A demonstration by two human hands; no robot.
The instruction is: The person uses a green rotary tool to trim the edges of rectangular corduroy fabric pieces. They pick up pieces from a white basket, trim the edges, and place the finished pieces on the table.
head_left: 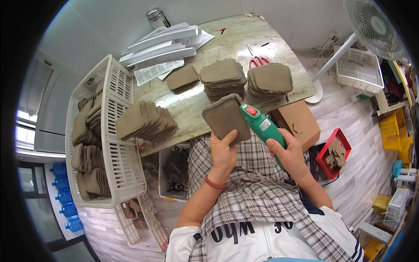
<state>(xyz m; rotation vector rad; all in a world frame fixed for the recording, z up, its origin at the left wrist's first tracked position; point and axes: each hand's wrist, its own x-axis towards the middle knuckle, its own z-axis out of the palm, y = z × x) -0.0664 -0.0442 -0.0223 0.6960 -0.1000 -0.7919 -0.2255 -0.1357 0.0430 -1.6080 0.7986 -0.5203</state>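
Observation:
My left hand [224, 153] grips a brown, round-cornered fabric pad [227, 118], thumb on top, over my lap at the table's front edge. My right hand [288, 150] is wrapped round a green handheld power tool [264, 125] with a red button. Its front end meets the pad's upper right edge; the working tip is too small to make out. Just beyond the pad, stacks of similar brown pads [222, 73] [271, 79] stand on the table. A low pile of pads [183, 77] lies to their left, and a leaning row of pads [146, 120] sits nearer the left corner.
A white plastic crate [126, 153] full of brown pads stands left of the table [192, 107]. Red-handled scissors [259, 61], papers [161, 48] and a bottle [157, 18] lie farther back. Right are a cardboard box [299, 124], red tray [342, 142] and fan [375, 26].

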